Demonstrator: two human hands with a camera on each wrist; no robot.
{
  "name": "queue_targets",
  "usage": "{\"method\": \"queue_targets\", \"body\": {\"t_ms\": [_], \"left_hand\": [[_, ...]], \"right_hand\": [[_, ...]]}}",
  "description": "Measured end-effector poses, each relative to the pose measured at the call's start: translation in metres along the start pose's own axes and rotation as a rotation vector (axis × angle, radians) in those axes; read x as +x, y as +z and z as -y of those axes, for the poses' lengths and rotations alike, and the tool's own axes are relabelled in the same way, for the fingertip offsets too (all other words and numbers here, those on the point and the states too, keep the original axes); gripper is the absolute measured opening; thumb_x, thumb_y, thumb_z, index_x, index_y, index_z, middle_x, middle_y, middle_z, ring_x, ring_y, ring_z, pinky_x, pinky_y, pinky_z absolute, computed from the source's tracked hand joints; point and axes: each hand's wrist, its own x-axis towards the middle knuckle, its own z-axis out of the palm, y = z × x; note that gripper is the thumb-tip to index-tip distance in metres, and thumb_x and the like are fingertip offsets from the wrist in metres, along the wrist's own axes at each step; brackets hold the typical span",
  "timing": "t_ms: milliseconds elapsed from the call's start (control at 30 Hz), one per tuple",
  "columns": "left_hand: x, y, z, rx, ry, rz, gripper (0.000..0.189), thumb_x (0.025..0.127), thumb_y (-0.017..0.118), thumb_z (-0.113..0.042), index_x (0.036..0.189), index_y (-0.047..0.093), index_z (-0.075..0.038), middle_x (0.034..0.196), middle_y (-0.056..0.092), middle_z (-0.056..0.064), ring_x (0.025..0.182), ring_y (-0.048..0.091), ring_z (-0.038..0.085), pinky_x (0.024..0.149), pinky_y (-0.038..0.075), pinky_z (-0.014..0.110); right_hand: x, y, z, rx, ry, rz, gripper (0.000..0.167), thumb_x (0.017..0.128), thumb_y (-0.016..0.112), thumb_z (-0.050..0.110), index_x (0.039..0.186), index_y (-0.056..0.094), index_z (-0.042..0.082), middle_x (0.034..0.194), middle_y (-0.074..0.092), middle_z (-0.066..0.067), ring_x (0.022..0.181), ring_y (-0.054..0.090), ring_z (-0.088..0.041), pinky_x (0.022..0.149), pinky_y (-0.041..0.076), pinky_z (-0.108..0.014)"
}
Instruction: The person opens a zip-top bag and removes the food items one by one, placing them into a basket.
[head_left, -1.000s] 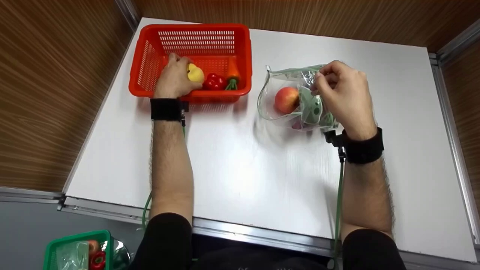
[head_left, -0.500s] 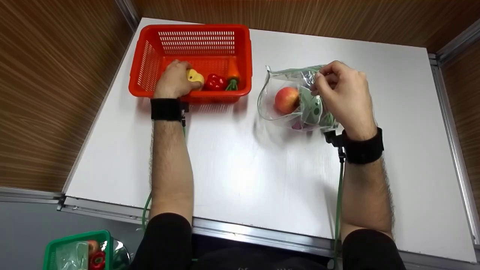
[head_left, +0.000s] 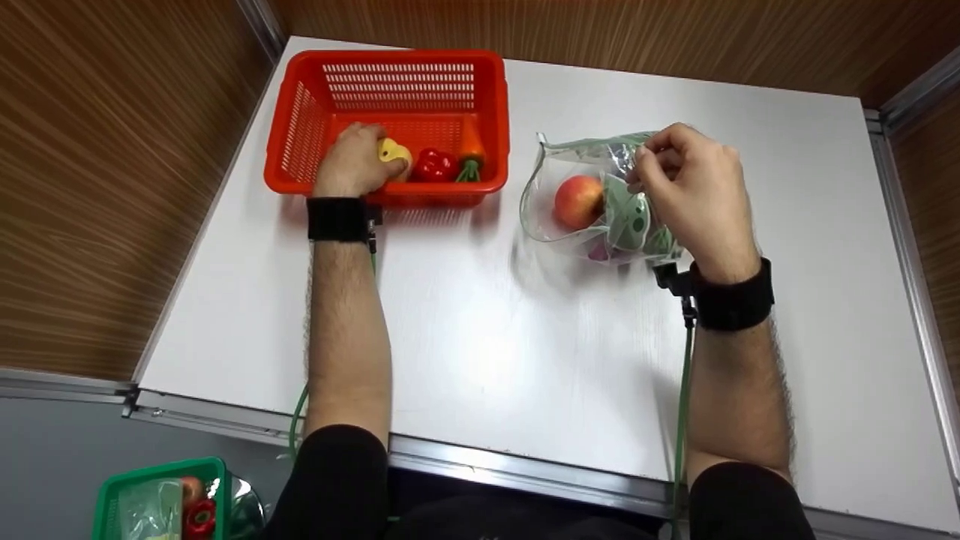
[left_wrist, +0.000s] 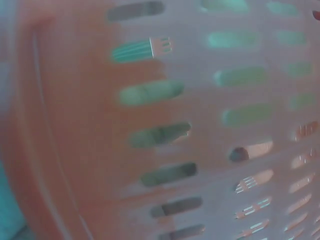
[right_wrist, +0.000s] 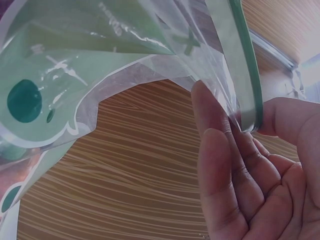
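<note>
My left hand [head_left: 351,161] reaches into the red basket [head_left: 300,184] and grips a yellow fruit with a dark dimple [head_left: 393,153], thumb at its near side. A red bell pepper [head_left: 435,165] and a carrot [head_left: 472,150] lie to the fruit's right. My right hand [head_left: 697,191] pinches the edge of a clear zip bag [head_left: 628,217] with green print, seen close up in the right wrist view. The bag's mouth gapes to the left. Inside it are a red-orange apple-like fruit [head_left: 578,202] and a purple thing [head_left: 598,250]. The basket's slotted wall [left_wrist: 75,125] fills the left wrist view, hiding the left hand.
Both things stand on a white table [head_left: 487,360] with wood-grain panels [head_left: 585,37] around it. Below the table's front left corner is a green basket [head_left: 109,495] holding a clear bag and red produce. Green cables [head_left: 684,405] run along both forearms.
Inside the basket, my left fingers have drawn in and settled lower around the yellow fruit, which tipped slightly. My right hand keeps its pinch on the bag. The head view has shifted slightly.
</note>
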Motion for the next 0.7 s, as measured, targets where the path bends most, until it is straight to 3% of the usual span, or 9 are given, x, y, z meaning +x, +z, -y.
{"method": "queue_targets", "body": {"t_ms": [233, 367, 533, 700], "left_hand": [[-0.004, 0.001, -0.014, 0.017, 0.035, -0.026, 0.068, 0.118, 0.067, -0.039, 0.175, 0.052, -0.004, 0.166, 0.060, 0.020, 0.139, 0.061, 0.035, 0.130, 0.056, 0.050], [-0.014, -0.005, -0.025, 0.011, 0.070, -0.053, 0.070, 0.118, 0.067, -0.040, 0.178, 0.048, -0.008, 0.179, 0.053, 0.017, 0.153, 0.060, 0.034, 0.138, 0.050, 0.051], [-0.030, -0.006, -0.046, 0.022, 0.174, -0.081, 0.071, 0.119, 0.069, -0.041, 0.180, 0.047, -0.012, 0.189, 0.044, 0.013, 0.173, 0.048, 0.032, 0.147, 0.038, 0.050], [-0.046, -0.001, -0.069, 0.048, 0.322, -0.125, 0.064, 0.118, 0.072, -0.038, 0.175, 0.055, -0.013, 0.182, 0.054, 0.010, 0.169, 0.053, 0.029, 0.144, 0.043, 0.047]], "right_hand": [[-0.004, -0.007, -0.004, -0.014, -0.005, -0.013, 0.019, 0.115, 0.067, 0.019, 0.114, 0.079, 0.005, 0.088, 0.088, 0.000, 0.070, 0.076, 0.007, 0.054, 0.047, -0.012], [-0.002, -0.005, -0.002, -0.011, -0.014, -0.007, 0.020, 0.115, 0.067, 0.020, 0.115, 0.079, 0.005, 0.088, 0.088, 0.002, 0.071, 0.078, 0.005, 0.055, 0.048, -0.012], [-0.001, -0.002, -0.001, -0.013, -0.014, -0.009, 0.018, 0.115, 0.067, 0.019, 0.114, 0.079, 0.005, 0.089, 0.089, -0.001, 0.071, 0.078, 0.004, 0.056, 0.050, -0.011], [0.000, 0.000, 0.001, -0.013, -0.006, -0.006, 0.018, 0.116, 0.069, 0.019, 0.115, 0.079, 0.005, 0.094, 0.090, -0.008, 0.071, 0.075, 0.009, 0.058, 0.052, -0.010]]}}
